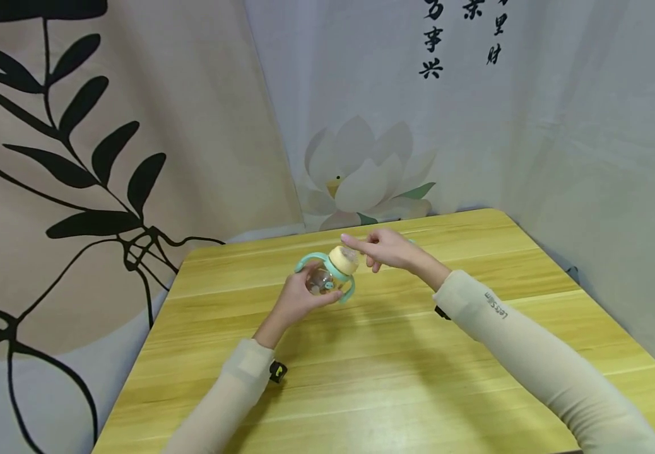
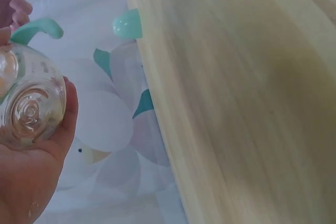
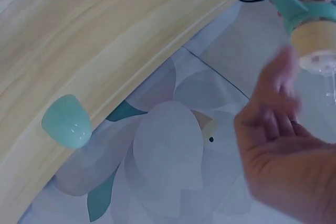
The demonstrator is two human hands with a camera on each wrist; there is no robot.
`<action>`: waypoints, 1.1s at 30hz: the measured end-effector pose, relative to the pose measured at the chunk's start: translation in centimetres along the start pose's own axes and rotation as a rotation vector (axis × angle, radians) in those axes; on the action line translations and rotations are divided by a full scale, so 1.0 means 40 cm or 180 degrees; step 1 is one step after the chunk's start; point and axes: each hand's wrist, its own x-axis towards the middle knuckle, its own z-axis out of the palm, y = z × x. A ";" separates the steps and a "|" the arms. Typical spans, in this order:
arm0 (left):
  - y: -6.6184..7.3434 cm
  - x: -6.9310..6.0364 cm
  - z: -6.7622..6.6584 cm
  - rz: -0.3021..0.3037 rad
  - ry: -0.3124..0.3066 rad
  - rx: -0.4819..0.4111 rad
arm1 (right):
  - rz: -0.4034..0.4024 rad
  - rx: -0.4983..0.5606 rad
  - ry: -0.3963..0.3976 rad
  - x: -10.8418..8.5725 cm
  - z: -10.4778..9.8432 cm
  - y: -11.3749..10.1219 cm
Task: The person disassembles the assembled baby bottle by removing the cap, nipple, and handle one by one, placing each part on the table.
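Note:
A clear baby bottle (image 1: 320, 283) with teal handles and a cream collar (image 1: 343, 260) is tilted above the table, its transparent top toward the right. My left hand (image 1: 296, 297) grips the bottle body; in the left wrist view, the palm (image 2: 29, 182) lies against the clear base (image 2: 31, 109). Just beside the top hovers my right hand (image 1: 394, 250), index finger extended, the others loosely bent, holding nothing. The right wrist view has this hand (image 3: 278, 145), partly blurred, near the cream collar (image 3: 316, 37); whether a fingertip touches the top I cannot tell.
A teal cap (image 3: 67, 121) rests near the far edge of the wooden table (image 1: 418, 391), mostly hidden behind the right hand in the head view. Behind the table hangs a printed curtain (image 1: 219, 126) with leaves, a lotus and dark characters.

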 end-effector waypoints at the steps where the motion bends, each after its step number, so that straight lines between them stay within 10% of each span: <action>1: 0.000 0.001 0.004 0.0003 0.0008 0.0014 | 0.0107 -0.0001 0.0016 -0.001 0.001 0.000; 7: -0.003 -0.001 0.017 -0.0026 -0.0022 0.0045 | 0.0312 -0.0163 -0.0014 -0.002 0.016 0.005; 33: -0.003 -0.014 0.005 -0.0170 -0.0086 -0.0161 | -0.0506 0.0295 -0.0562 0.012 -0.005 0.003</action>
